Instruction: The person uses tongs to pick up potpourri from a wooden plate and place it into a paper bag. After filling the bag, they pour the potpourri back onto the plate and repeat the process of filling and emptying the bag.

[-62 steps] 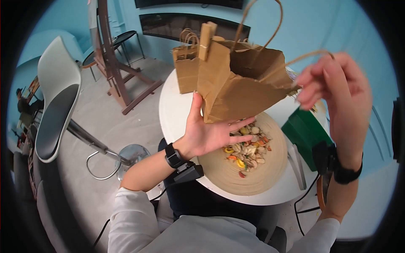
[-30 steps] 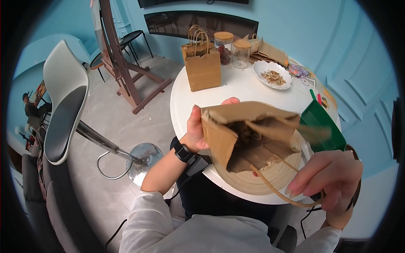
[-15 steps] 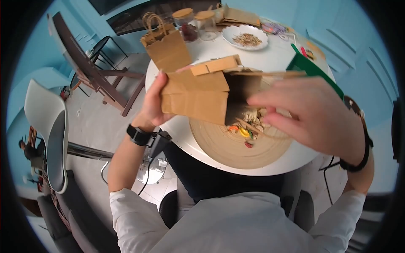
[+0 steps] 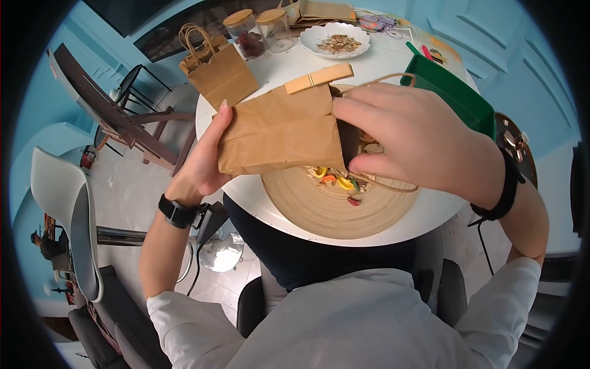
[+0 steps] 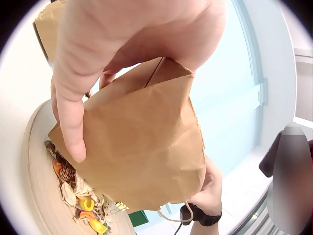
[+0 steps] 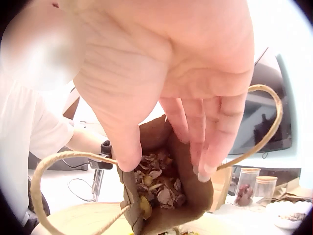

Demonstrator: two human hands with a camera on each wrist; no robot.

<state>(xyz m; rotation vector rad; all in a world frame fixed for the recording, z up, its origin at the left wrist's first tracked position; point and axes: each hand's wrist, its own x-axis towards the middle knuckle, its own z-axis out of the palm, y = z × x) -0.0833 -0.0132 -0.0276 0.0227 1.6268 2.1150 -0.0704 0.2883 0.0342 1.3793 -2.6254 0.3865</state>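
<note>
A brown paper bag (image 4: 276, 132) lies tilted on its side over a round ribbed tray (image 4: 344, 224), its mouth towards the right. My left hand (image 4: 206, 154) grips the bag's base, thumb along its near side. At the mouth, my right hand (image 4: 418, 132) holds the bag's edges between thumb and fingers, as the right wrist view also shows. Dried slices (image 6: 164, 188) fill part of the bag's inside. A wooden clothespin (image 4: 319, 78) is fixed to the bag's upper edge. Colourful dried pieces (image 4: 332, 179) lie on the tray, partly hidden under the bag.
Behind stand a smaller paper bag (image 4: 224, 77), a jar of dark red pieces (image 4: 249, 44) and another lidded jar (image 4: 275, 31). A scalloped white dish (image 4: 309, 46) bears dried bits. A green box (image 4: 455, 92) is at the right, beyond my right hand.
The bag has come down from upright and now lies tilted sideways over the tray. My right hand has moved from its handle to its mouth; my left now grips its base.
</note>
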